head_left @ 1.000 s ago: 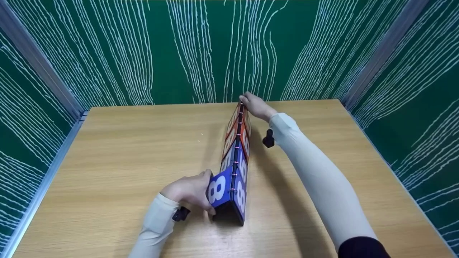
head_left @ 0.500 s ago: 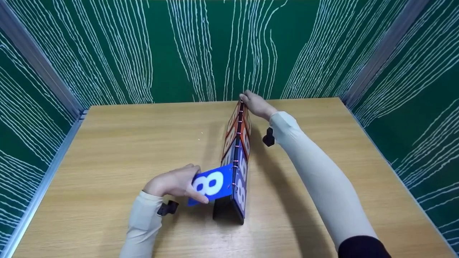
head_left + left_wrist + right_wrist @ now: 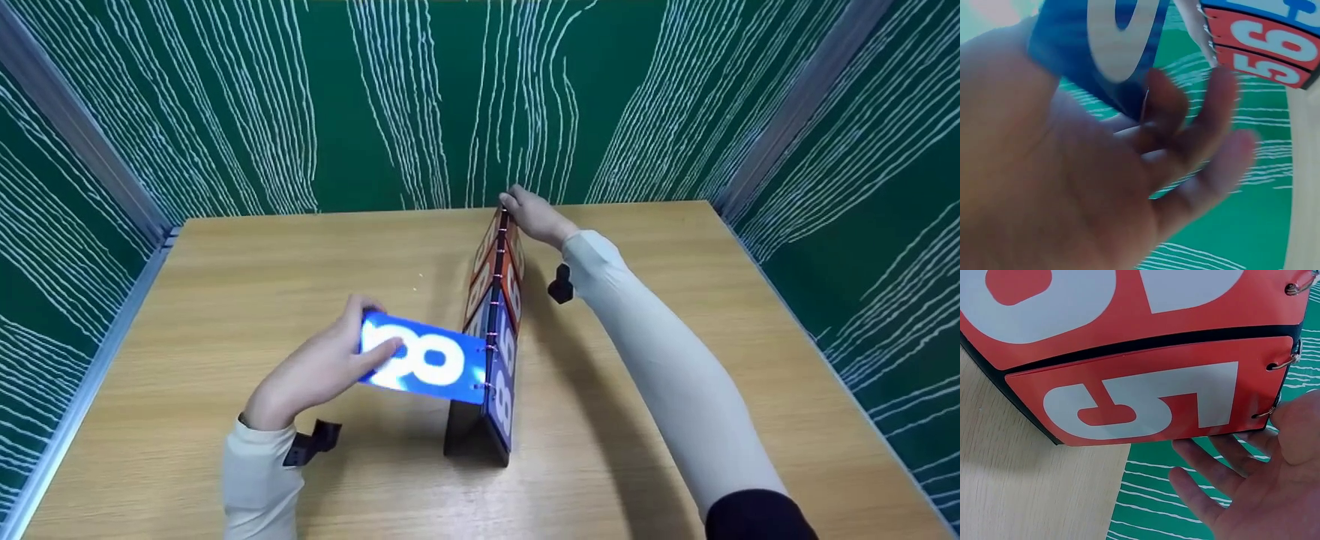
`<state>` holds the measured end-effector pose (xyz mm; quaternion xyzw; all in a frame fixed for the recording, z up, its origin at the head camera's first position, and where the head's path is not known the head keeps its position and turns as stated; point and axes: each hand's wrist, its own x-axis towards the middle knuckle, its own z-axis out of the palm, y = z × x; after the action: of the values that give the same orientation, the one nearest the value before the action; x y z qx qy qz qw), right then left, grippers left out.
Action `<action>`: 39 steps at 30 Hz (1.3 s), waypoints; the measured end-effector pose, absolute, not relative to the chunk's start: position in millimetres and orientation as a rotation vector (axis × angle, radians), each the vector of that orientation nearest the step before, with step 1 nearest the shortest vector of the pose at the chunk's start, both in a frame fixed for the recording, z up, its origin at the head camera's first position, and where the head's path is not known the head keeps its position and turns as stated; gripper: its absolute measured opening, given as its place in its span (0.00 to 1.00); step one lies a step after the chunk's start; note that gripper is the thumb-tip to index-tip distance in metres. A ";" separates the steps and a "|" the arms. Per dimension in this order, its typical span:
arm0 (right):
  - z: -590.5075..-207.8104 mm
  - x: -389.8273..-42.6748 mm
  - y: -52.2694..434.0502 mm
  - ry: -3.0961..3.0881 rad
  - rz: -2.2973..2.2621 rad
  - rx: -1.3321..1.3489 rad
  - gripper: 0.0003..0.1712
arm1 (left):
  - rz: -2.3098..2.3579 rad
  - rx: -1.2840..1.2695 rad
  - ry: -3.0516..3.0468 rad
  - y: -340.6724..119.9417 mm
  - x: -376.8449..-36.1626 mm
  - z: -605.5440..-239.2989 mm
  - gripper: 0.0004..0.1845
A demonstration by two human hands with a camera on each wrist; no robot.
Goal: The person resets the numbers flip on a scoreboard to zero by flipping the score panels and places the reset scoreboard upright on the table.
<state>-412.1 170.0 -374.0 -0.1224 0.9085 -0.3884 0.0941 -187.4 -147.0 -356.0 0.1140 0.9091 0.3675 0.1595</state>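
A tent-shaped flip scoreboard [image 3: 507, 349] stands lengthwise on the table, with blue number cards at the near end and red ones at the far end. Thumb and fingers of my left hand [image 3: 311, 371] pinch a blue card [image 3: 446, 360] marked 8, lifted out to the left and still on its rings at the ridge. In the left wrist view the other fingers are spread past the card's edge. My right hand [image 3: 538, 217] holds the scoreboard's far end at the ridge. Beside a red 5 card [image 3: 1185, 391], the right wrist view shows its thumb by the rings.
The wooden table [image 3: 300, 262] carries the scoreboard near its middle. Green panels [image 3: 337, 112] with white wavy lines enclose the back and sides, joined by grey metal posts [image 3: 802, 105]. Small pale specks [image 3: 418, 281] lie left of the scoreboard.
My left hand has moved left and away from me, swinging the blue 8 card up and outward from the scoreboard's side. The right hand stays at the far end.
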 end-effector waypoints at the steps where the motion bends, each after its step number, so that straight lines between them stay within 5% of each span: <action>1: -373.6 -412.4 170.1 2.696 -1.153 -0.360 0.21 | 1.070 0.324 2.616 -145.2 -185.1 -352.8 0.36; 13: -368.2 -414.5 168.5 2.708 -1.126 -0.380 0.19 | 1.303 0.642 2.950 -106.3 -155.6 -337.0 0.36; 23: -371.6 -414.4 169.5 2.715 -1.098 -0.404 0.19 | 1.203 1.322 3.091 -49.6 -157.5 -365.9 0.42; 27: -369.9 -414.4 170.5 2.714 -1.103 -0.382 0.20 | 1.006 1.397 3.050 -39.7 -158.6 -372.9 0.40; 39: -372.6 -413.9 170.5 2.715 -1.108 -0.378 0.21 | 0.610 1.452 2.997 -23.9 -160.5 -367.0 0.18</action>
<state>-413.9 170.5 -372.6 -0.1273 0.9144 -0.3731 0.0925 -160.5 -23.9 -367.0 0.4257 0.8786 0.1788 -0.1218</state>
